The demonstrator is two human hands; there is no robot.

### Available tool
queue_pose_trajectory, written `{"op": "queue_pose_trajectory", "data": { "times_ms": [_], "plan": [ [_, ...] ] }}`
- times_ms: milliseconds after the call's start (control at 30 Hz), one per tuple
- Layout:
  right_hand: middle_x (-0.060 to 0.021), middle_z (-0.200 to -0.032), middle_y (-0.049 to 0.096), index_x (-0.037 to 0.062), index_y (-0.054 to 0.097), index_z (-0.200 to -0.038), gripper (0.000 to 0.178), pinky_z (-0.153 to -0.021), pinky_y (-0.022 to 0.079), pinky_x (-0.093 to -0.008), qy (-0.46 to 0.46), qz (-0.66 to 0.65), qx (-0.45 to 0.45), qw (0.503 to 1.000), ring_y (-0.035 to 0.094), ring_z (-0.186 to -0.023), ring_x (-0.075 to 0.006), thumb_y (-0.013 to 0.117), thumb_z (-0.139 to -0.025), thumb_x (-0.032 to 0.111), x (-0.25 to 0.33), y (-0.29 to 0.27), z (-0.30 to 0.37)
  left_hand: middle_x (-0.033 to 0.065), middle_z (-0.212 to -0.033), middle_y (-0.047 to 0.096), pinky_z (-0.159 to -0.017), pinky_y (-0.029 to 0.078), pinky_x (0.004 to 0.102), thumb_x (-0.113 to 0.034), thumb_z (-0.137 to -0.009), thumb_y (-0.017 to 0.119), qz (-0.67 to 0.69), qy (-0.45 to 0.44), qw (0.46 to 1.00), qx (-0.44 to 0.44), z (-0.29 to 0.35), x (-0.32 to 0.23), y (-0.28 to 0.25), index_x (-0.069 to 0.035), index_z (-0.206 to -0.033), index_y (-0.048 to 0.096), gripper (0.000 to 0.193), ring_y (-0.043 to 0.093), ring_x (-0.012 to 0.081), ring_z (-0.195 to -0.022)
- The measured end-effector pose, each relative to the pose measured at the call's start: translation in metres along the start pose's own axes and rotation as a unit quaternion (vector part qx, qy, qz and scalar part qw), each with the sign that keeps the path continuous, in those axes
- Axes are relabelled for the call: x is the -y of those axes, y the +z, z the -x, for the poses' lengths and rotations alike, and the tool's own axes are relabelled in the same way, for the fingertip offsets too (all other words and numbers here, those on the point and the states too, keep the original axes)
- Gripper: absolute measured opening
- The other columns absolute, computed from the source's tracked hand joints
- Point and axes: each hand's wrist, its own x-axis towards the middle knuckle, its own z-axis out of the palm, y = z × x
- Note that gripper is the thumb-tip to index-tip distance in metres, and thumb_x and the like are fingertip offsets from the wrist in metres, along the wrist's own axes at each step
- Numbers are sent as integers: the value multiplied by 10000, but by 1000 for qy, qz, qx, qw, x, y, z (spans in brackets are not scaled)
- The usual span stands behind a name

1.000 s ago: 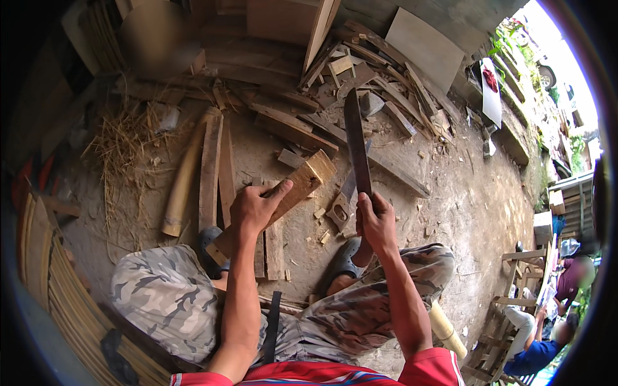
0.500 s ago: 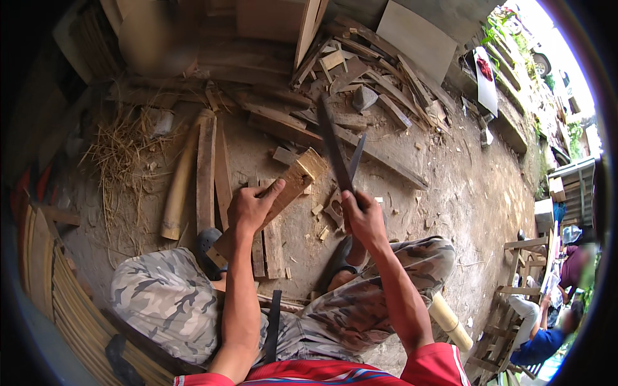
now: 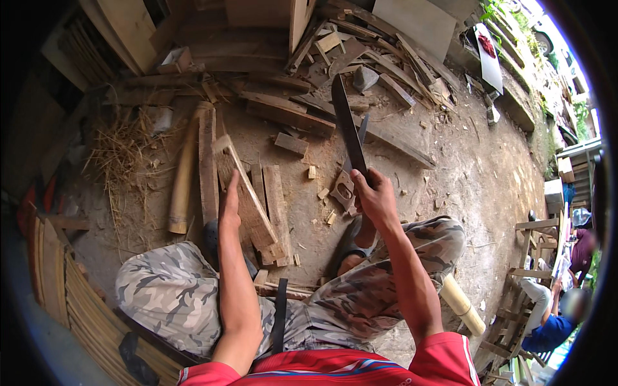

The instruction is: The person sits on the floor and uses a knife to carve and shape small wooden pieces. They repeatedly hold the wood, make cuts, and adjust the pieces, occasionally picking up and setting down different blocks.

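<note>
Touching a wooden board [image 3: 250,196], holding a long knife [image 3: 347,122]
Board tilts above planks [image 3: 277,209], left grip [image 3: 230,207] against its side, closure unclear; right grip [image 3: 376,201] is clenched on the knife; a small open box [image 3: 183,62] sits beyond, contents unclear.

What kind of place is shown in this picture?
Probably a rough woodworking area: a handsaw lies on the bare ground near small wood offcuts, with a heap of scrap wood beyond.
</note>
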Motion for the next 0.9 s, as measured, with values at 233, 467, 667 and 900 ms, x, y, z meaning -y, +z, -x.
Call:
{"op": "queue_pose_trajectory", "data": {
  "times_ms": [233, 467, 667, 900],
  "plan": [
    [-13, -582, 573, 13, 630, -859, 347, -451, 433, -271, 9, 3, 5, 1000, 563, -477, -94, 647, -935, 352, 19, -3, 2, 185, -1154, 649, -776, 555, 388, -261, -709, 827, -44, -45, 998, -31, -44, 82, -16, 29, -1196, 557, 628, 664, 312, -992],
    [-3, -612, 550, 24, 569, -775, 363, -420, 406, -250, 1, 2, -3, 1000, 517, -477, -72, 649, -946, 334, 29, -14, 7, 223, -1475, 414, -1096, 358, 437, -373, -747, 777, -292, 21, 954, -68, -23, 81, 14, -35, -1455, 395, 873, 407, 366, -1353],
    [-2, -605, 541, 14, 579, -780, 364, -428, 407, -254, -11, 27, 6, 1000, 521, -483, -75, 645, -947, 330, 34, -22, 10, 198, -1566, 260, -1150, 291, 426, -380, -789, 753, -251, -77, 965, -9, -47, 150, -7, -154, -1565, 82, 1051, 294, 350, -1426],
    [-71, -612, 562, -11, 606, -819, 410, -490, 424, -310, -58, 63, -20, 996, 540, -519, -136, 652, -923, 383, 23, -25, 0, 219, -1554, 266, -1151, 298, 404, -312, -708, 827, -400, -47, 915, 8, -29, 168, 4, -73, -1550, 21, 1190, 298, 338, -1425]
  ]
}}
